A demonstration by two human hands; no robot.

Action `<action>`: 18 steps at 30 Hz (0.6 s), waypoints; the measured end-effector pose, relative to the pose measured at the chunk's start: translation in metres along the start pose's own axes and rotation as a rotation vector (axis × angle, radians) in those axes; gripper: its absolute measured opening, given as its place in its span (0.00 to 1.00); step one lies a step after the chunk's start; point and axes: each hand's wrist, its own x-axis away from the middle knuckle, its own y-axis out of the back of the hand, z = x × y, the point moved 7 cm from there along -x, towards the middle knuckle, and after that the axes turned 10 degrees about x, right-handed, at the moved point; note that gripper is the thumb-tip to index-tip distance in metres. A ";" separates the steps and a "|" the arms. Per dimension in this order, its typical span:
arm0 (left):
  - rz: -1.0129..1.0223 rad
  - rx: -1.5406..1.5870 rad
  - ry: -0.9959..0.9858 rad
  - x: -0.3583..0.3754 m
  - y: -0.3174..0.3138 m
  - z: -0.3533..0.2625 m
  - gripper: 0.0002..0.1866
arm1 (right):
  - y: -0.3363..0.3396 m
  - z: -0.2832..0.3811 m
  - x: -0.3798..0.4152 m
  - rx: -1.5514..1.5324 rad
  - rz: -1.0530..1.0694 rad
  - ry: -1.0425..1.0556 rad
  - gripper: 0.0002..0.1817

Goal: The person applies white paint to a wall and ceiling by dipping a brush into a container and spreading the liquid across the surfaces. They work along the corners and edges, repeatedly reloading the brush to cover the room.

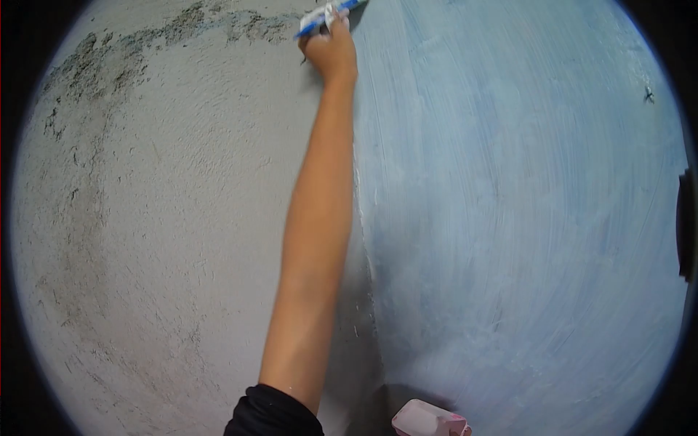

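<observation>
My left arm stretches up along the line where two wall faces meet. At the top of the view my left hand (332, 49) is closed around a blue scraper (311, 27) smeared with white paste. The scraper lies close against the wall, across the top of the corner line. White smears also show on the fingers. My right hand is out of view. Low down, right of the corner, a pale pink rectangular container (424, 419) shows partly at the bottom edge.
On the left is a rough grey wall (196, 182), with a coarse, crumbly band (109, 62) along its upper left. The right wall (509, 189) is smoother and bluish, streaked with strokes. A small dark mark (648, 94) and a dark object (685, 225) show at far right.
</observation>
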 end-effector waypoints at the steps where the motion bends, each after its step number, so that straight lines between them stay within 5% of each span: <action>1: 0.017 -0.065 0.020 0.028 0.009 -0.015 0.11 | 0.000 -0.002 0.000 0.000 -0.001 0.004 0.44; 7: -0.118 -0.509 0.227 0.252 0.128 -0.107 0.08 | 0.013 -0.029 0.000 0.000 -0.019 0.019 0.44; 9: 0.147 -0.652 0.135 0.334 0.168 -0.153 0.11 | 0.017 -0.037 0.000 0.002 -0.028 0.027 0.45; 13: 0.072 -0.880 0.631 0.529 0.264 -0.245 0.10 | 0.023 -0.052 0.000 -0.005 -0.042 0.030 0.45; 18: -0.140 -0.791 0.980 0.607 0.283 -0.350 0.09 | 0.029 -0.062 0.006 -0.004 -0.061 0.025 0.45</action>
